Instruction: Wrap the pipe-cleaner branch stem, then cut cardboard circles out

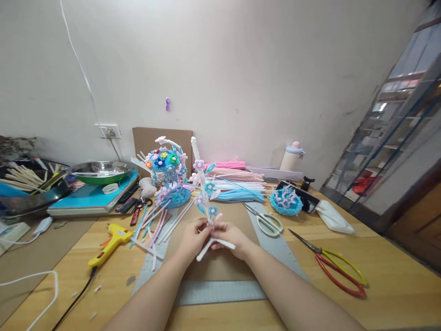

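A white fuzzy stem (204,186) with small pink and blue flowers and leaves stands upright between my hands, over a brown board (237,271). Its lower end splits into white prongs that spread out below my fingers. My left hand (195,236) pinches the stem from the left, near its base. From the right, my right hand (230,236) closes on the same base, its fingers partly behind the prongs. Behind the stem to the left is a blue piece (165,168) covered in colourful flowers.
A yellow glue gun (112,243) and loose pipe cleaners (160,225) lie left. White-handled scissors (270,224), red-and-yellow scissors (339,271) and a blue round piece (285,201) are right. Pipe cleaner bundles (237,186) lie behind. A metal bowl (99,170) stands back left.
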Motion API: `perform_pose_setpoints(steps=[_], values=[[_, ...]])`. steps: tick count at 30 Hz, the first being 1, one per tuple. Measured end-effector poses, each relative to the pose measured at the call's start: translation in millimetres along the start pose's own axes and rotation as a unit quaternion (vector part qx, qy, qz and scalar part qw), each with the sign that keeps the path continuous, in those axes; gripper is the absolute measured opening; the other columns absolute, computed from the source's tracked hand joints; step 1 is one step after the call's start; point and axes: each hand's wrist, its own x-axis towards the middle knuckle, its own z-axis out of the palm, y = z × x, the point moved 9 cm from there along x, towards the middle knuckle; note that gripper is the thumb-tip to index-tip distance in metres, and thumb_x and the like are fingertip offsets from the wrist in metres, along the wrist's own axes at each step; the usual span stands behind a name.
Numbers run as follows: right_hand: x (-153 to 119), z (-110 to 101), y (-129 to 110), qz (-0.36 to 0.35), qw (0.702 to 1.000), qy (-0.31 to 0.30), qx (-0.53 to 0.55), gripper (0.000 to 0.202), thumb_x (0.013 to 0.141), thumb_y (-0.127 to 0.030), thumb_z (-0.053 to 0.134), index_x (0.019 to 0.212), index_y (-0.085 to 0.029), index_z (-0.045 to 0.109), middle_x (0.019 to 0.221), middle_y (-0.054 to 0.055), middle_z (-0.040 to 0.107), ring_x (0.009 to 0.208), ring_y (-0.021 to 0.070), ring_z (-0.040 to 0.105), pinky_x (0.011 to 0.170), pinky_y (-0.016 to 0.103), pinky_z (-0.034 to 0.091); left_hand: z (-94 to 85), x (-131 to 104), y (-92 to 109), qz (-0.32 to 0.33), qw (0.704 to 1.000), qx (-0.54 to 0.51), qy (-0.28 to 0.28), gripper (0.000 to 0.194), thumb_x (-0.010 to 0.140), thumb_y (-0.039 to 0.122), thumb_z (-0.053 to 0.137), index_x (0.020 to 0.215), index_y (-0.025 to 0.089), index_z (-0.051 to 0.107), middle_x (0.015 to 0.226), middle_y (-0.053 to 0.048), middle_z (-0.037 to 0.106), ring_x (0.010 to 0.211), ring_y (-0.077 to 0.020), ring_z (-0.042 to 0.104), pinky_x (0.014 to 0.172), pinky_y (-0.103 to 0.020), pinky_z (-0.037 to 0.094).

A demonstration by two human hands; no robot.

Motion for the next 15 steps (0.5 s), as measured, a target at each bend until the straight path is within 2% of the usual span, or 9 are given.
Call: perform_pose_setpoints(steps=[2,4,8,12,15], values=[[-1.2,0.6,1.7,0.005,1.0,-0.003,0.01,0.04,0.063,-0.039,0.076,0.089,-0.011,0.064,0.075,0.005,0.067,0.062,0.0112,0.064,0.059,0.022,0.054,-6.7,0.6,-1.1,-0.012,0.999,-0.028,0.026,0.035,0.073,0.036,0.059,0.1,0.015,0.063,0.074,-0.003,0.063,0.067,-0.0163,0.059,0.063,-0.028,0.045],[-3.1,3.5,4.7,0.016,1.0,-0.017,0.019,0.04,0.064,-0.039,0.076,0.09,-0.011,0.063,0.076,0.006,0.067,0.062,0.0117,0.064,0.06,0.023,0.054,-16.2,2.3,-2.7,-0.024,0.997,-0.055,0.054,0.041,0.074,0.039,0.059,0.106,0.014,0.057,0.079,-0.004,0.063,0.067,-0.0148,0.059,0.059,-0.026,0.045],[-7.0,14.5,9.6,0.034,0.998,-0.05,0.027,0.04,0.065,-0.037,0.075,0.091,-0.009,0.062,0.077,0.007,0.066,0.062,0.0124,0.064,0.06,0.023,0.054,-29.6,5.2,-3.9,-0.046,0.992,-0.094,0.069,0.034,0.073,0.042,0.059,0.092,0.014,0.059,0.08,-0.005,0.064,0.067,-0.0148,0.059,0.053,-0.023,0.043],[-10.2,23.9,11.7,0.041,0.997,-0.066,0.027,0.042,0.064,-0.037,0.076,0.089,-0.008,0.061,0.074,0.007,0.066,0.063,0.0141,0.065,0.058,0.023,0.053,-31.2,4.1,-0.7,-0.052,0.99,-0.114,0.061,0.027,0.072,0.04,0.061,0.081,0.015,0.062,0.071,-0.003,0.064,0.066,-0.0149,0.06,0.054,-0.023,0.044],[-12.2,28.0,10.5,0.033,0.996,-0.075,0.028,0.053,0.064,-0.035,0.077,0.106,-0.013,0.055,0.075,0.005,0.067,0.062,0.0148,0.066,0.059,0.025,0.054,-28.0,2.5,2.2,-0.049,0.989,-0.127,0.052,0.022,0.071,0.037,0.064,0.078,0.016,0.062,0.068,-0.001,0.064,0.062,-0.0132,0.059,0.057,-0.023,0.046]])
